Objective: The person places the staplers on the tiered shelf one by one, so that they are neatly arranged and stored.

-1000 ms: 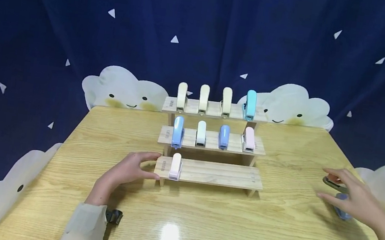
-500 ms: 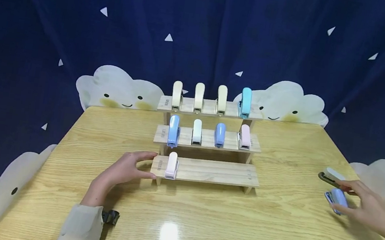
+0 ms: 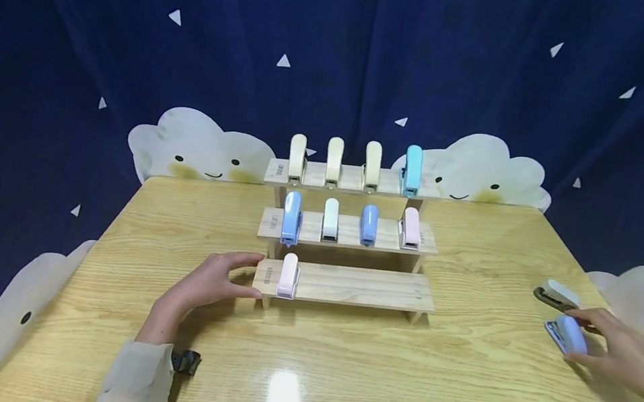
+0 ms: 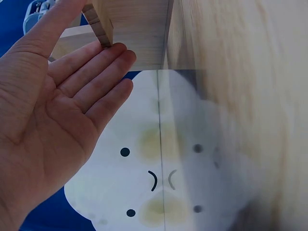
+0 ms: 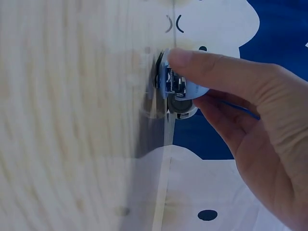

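At the table's right side my right hand (image 3: 622, 353) pinches a small blue stapler (image 3: 566, 334) between thumb and fingers. In the right wrist view the thumb (image 5: 216, 70) lies along that stapler (image 5: 175, 82), which is at the tabletop. My left hand (image 3: 213, 282) is at the left end of the wooden three-tier rack (image 3: 365, 288), thumb near the front corner and index finger near the back one. Its fingers (image 4: 96, 82) look nearly straight in the left wrist view, fingertips at the wood. A white stapler (image 3: 288, 277) stands on the lowest tier near that hand.
Just behind the blue stapler lies a white stapler with a dark base (image 3: 557, 295). Cream staplers (image 3: 334, 162) and a turquoise one (image 3: 412, 171) line the top tier. Blue, pale and pink staplers (image 3: 411, 228) stand on the middle tier. A dark blue curtain (image 3: 342, 47) hangs behind.
My right hand has moved from in front of the dark-based stapler to the blue stapler and now pinches it. The left hand keeps its place at the rack; the head view has shifted slightly.
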